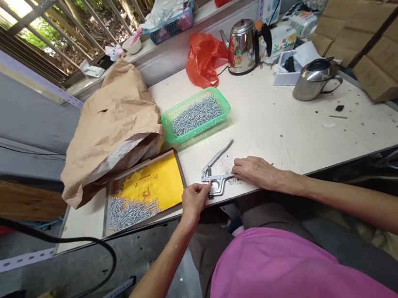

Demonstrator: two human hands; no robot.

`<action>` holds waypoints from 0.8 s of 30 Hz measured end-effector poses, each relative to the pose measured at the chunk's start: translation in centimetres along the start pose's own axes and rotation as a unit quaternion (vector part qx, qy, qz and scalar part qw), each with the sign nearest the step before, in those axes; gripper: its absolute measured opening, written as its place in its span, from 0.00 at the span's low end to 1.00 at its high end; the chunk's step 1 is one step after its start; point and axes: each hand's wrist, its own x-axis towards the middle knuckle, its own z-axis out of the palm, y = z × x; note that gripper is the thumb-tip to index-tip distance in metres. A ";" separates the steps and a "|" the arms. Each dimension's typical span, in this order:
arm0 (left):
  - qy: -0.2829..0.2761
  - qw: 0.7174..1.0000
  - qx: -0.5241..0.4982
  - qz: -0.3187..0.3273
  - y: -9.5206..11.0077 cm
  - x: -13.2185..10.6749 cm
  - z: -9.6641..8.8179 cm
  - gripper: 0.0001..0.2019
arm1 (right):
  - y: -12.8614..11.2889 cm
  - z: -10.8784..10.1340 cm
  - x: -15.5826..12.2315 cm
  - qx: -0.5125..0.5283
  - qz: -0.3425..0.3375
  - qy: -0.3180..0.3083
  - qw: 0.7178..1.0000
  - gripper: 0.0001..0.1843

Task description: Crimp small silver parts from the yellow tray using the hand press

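seated at the near edge of the white table (283, 123), the person has one plier-like hand press (218, 179) lying flat just in front of them, and both hands are on it. the left hand (194, 201) has its fingertips drawn together at the head of the press; whether a small piece sits between them is too small to tell. the right hand (255, 171) lies flat, fingers together, pressing the lower handle down on the table, while the upper handle (223, 151) stands raised and free.

as a judgement, the step in hand is setting something at the head of the press, with the tool steadied; a squeeze would call for the right hand to shift up to the raised handle while the left holds the head in line.

counted: two hands, one press. just left of it, one flat tray (181, 171) lined with a yellow sheet, holding a heap of small metal pieces (130, 214), far too many to count. behind that, one green basket (229, 108) of like pieces and one brown paper bag (114, 116). farther back, one red plastic bag (203, 58) and two steel kettles (244, 45) (314, 80).
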 end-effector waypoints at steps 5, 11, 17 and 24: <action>-0.035 0.999 -0.021 -0.020 0.0 0.1 0.4 0.14 | 0.8 0.4 -0.1 0.001 -0.007 0.018 1.000 0.12; -0.086 0.994 -0.030 -0.055 0.4 -0.2 0.3 0.15 | 1.2 0.6 -0.4 0.003 -0.001 0.019 1.000 0.11; -0.090 0.995 0.005 -0.049 0.5 -0.2 0.4 0.13 | 1.2 0.3 -0.6 0.011 -0.003 0.012 1.000 0.12; -0.084 0.994 0.050 -0.042 0.2 -0.1 0.5 0.12 | 1.2 0.5 -1.1 0.015 -0.013 0.028 0.999 0.11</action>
